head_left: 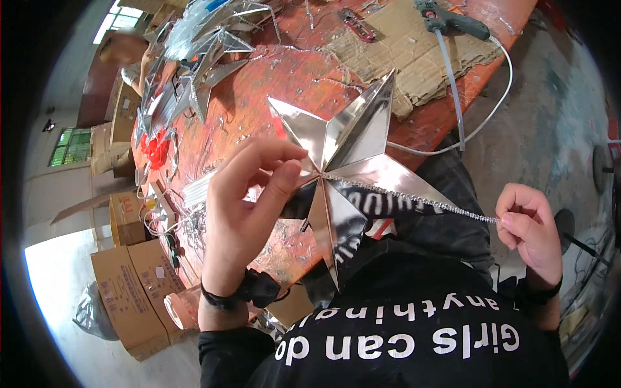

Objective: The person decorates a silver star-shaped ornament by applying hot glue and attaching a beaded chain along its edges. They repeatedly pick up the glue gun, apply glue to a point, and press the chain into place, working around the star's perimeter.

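A mirrored silver five-pointed star (pixel 362 132) with raised ridges lies before me, partly over the table edge. From its middle a thin sparkling silver trim strand (pixel 414 198) runs taut along the right-hand point and past its tip. My right hand (pixel 529 226) pinches the strand's far end between thumb and fingers, out to the right of the star. Close to the star's centre, my left hand (pixel 249 194) hovers with thumb and forefinger slightly apart and nothing visible between them. It covers part of the star's left point.
A glue gun (pixel 453 21) with a long glue stick and white cord rests on torn cardboard (pixel 401 55) at the table's far right. More silver stars (pixel 194 71) pile up far left, near another person (pixel 126 55). Cardboard boxes (pixel 139 291) and a pink cup (pixel 181 310) stand left.
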